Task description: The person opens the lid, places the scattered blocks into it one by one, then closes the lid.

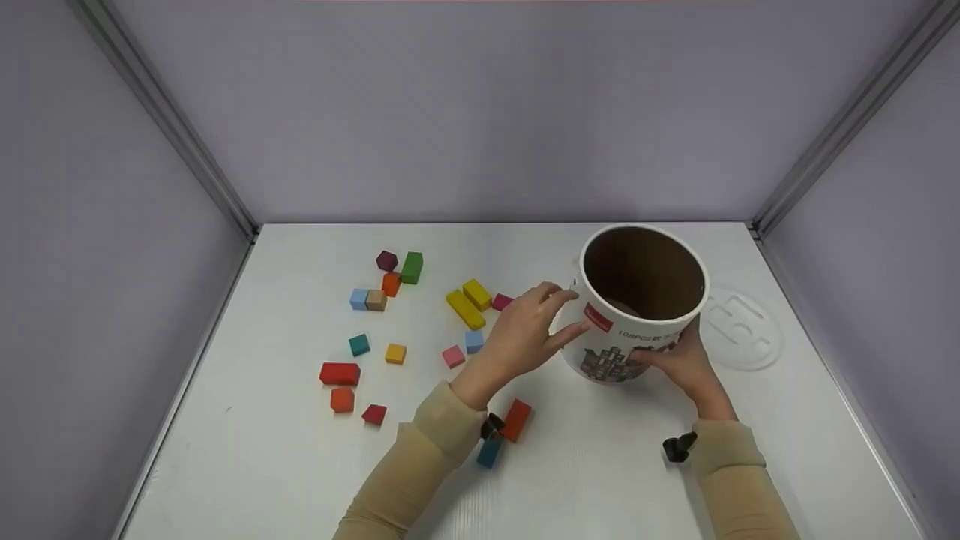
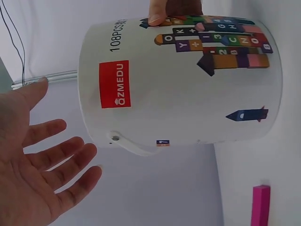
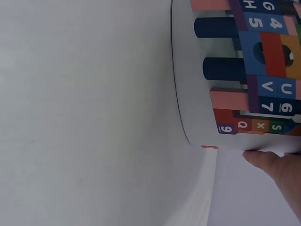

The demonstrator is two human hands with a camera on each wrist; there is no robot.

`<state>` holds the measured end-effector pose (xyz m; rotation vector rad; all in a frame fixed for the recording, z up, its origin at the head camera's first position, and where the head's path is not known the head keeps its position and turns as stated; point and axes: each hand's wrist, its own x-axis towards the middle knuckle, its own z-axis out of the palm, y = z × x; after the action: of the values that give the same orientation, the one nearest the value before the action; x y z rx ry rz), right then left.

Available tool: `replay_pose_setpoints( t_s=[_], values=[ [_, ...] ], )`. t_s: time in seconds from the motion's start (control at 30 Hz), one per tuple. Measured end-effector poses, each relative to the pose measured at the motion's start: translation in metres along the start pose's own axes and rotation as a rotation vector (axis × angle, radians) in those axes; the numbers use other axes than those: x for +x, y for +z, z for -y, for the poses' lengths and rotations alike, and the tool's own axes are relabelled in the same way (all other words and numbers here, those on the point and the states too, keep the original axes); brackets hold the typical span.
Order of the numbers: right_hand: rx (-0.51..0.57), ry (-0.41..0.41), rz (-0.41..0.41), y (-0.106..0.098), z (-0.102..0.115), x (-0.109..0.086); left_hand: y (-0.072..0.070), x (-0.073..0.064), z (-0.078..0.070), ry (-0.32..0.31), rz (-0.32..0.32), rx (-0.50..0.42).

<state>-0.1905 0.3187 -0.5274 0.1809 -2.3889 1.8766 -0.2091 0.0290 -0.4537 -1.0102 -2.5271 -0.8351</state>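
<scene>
A large white bucket with a red label and printed toy blocks stands on the right side of the table, its dark mouth facing up. My right hand grips it low on the right side, thumb across the front. Beside the left of the rim is my left hand, fingers spread and relaxed, holding nothing. In the left wrist view a gap shows between those fingers and the bucket wall. A white handle hangs along the bucket's side. Most of the bucket's inside is in shadow.
A clear round lid lies right of the bucket. Several coloured blocks are scattered on the left and middle, among them a yellow block and a green block. An orange-red block lies near the left wrist. Grey walls enclose the white table.
</scene>
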Motion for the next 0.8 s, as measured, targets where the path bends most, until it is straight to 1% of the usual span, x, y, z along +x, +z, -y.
replay_pose_setpoints(
  t_s=[0.07,0.13,0.3,0.4,0.5,0.6,0.7,0.8],
  values=[
    [-0.003,-0.001,-0.001,-0.001,0.0,0.0,0.005,-0.007,0.002,-0.028,0.058,0.004],
    [-0.007,-0.002,0.0,-0.001,0.0,0.0,0.011,-0.014,0.005,-0.065,0.142,0.007],
    [-0.015,-0.003,0.004,0.0,0.0,-0.001,0.026,-0.031,0.009,-0.157,0.375,0.036],
    [-0.013,-0.004,0.006,0.0,0.001,-0.001,0.033,-0.039,0.01,-0.191,0.474,0.049],
    [-0.019,0.005,0.006,0.0,0.0,0.0,0.04,-0.047,0.012,-0.204,0.547,0.069],
    [-0.025,0.023,0.004,0.0,-0.001,0.0,0.046,-0.052,0.013,-0.202,0.602,0.103],
    [-0.027,0.03,0.0,0.0,-0.001,0.0,0.052,-0.055,0.015,-0.209,0.643,0.127],
    [-0.019,0.025,-0.01,0.0,0.001,-0.001,0.057,-0.058,0.016,-0.221,0.677,0.125]
  ],
)
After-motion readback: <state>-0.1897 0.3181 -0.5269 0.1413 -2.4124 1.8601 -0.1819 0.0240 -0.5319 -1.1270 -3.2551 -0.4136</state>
